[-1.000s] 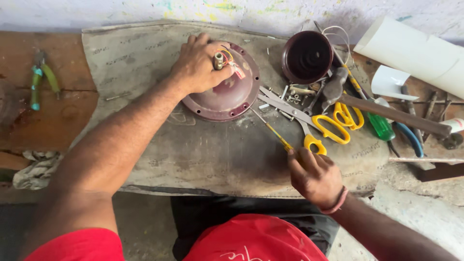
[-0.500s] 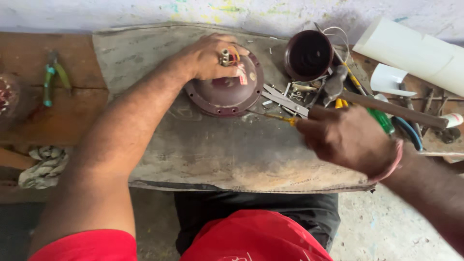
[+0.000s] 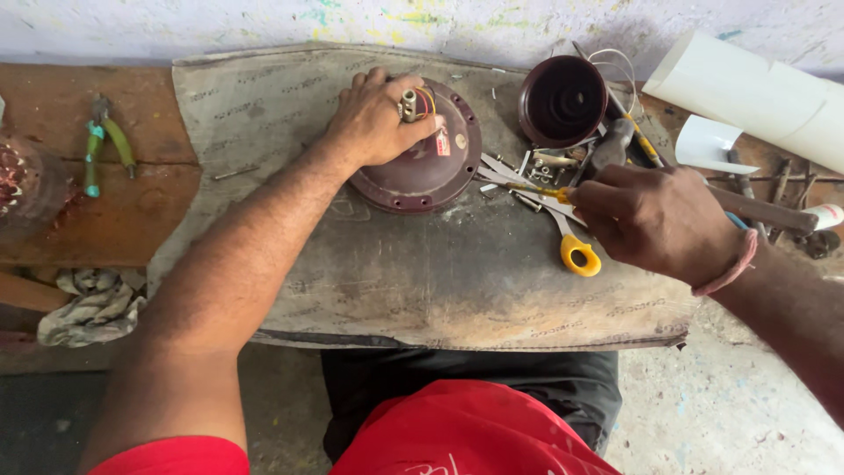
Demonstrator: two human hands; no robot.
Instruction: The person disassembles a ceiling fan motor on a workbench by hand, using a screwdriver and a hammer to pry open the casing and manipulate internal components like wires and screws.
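My left hand [image 3: 378, 119] rests on top of a round maroon motor housing [image 3: 431, 163], its fingers beside the metal shaft and coloured wires [image 3: 415, 101] at the centre. My right hand [image 3: 655, 220] is closed around a thin yellow-handled screwdriver [image 3: 538, 189] whose shaft points left toward the housing's edge. Under that hand lie scissors, with one yellow handle loop [image 3: 580, 255] showing. All of this sits on a grey mat [image 3: 396, 273].
A dark maroon cup-shaped cover [image 3: 563, 98] stands behind the scissors among loose screws and tools. White rolled sheets [image 3: 756, 88] lie at the far right, green-handled pliers [image 3: 104, 141] on the wooden bench at left, and a crumpled rag [image 3: 88, 303] lower left.
My right hand moved up from the mat's near edge to the pile of tools and closed on the yellow screwdriver. My left hand stayed on the housing.
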